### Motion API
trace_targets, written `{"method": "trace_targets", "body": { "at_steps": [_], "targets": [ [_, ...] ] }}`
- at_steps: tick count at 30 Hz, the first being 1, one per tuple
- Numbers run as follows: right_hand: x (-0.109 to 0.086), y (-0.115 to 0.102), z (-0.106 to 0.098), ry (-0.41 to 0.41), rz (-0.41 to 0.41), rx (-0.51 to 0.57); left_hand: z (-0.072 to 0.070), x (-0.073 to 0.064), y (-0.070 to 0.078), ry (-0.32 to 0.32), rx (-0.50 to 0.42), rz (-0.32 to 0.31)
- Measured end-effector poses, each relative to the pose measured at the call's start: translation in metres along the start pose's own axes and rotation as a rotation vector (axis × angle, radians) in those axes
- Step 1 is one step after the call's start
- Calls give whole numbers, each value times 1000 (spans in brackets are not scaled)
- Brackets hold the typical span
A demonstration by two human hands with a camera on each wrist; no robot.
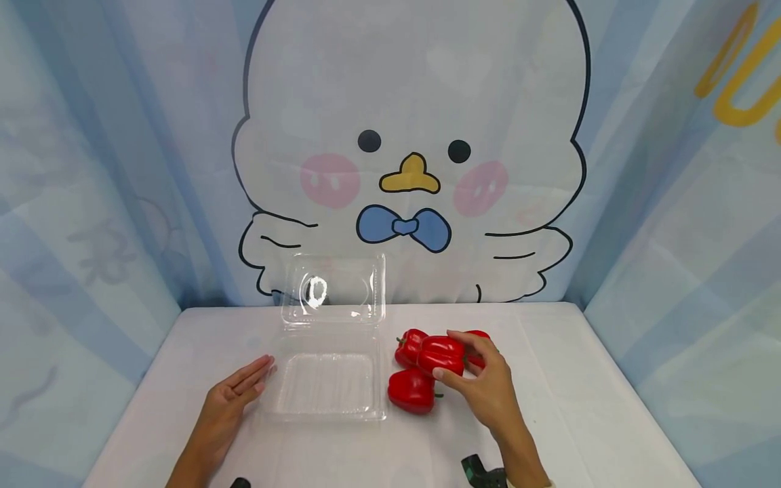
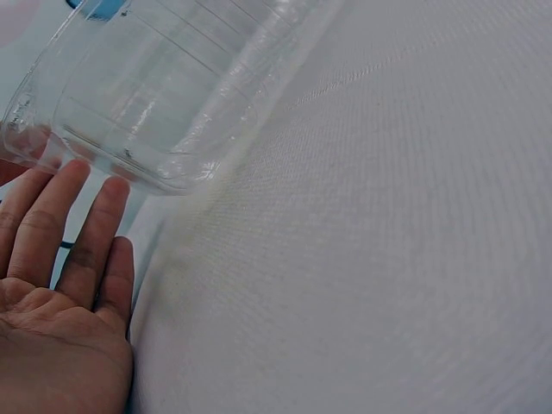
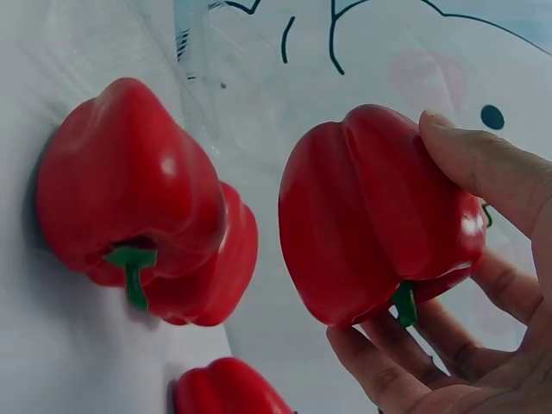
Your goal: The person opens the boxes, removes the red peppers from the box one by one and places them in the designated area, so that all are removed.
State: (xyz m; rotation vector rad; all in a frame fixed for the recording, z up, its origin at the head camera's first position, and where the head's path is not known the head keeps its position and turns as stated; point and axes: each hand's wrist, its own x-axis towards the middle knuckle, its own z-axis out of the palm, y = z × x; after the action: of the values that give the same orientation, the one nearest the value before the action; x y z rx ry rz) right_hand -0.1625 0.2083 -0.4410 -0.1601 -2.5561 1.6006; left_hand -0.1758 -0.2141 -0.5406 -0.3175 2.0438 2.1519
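My right hand [image 1: 485,379] grips a red bell pepper [image 1: 441,354] between thumb and fingers, and its green stem points back toward the palm. In the right wrist view this held pepper [image 3: 366,216] appears raised off the table. Around it are more red bell peppers: one in front [image 1: 411,391], one at the back left [image 1: 407,344], and one partly hidden behind the hand [image 1: 478,337]. A clear plastic clamshell box [image 1: 326,415] lies with its lid [image 1: 335,315] raised at the back. My left hand [image 1: 228,400] has extended fingers [image 2: 97,216] at the box's left edge.
A white-covered table [image 1: 586,407] carries everything. Behind it hangs a curtain [image 1: 415,271] printed with a cartoon bird, and further curtains [image 1: 689,285] stand at both sides. Dark device parts [image 1: 485,472] show near the right wrist at the front edge.
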Motion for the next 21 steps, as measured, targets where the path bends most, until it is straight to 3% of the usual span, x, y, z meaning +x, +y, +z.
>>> {"method": "trace_targets", "body": {
  "at_steps": [21],
  "targets": [
    [1, 28, -28, 22, 52, -36, 0, 0, 0, -2, 7, 14]
  ]
}}
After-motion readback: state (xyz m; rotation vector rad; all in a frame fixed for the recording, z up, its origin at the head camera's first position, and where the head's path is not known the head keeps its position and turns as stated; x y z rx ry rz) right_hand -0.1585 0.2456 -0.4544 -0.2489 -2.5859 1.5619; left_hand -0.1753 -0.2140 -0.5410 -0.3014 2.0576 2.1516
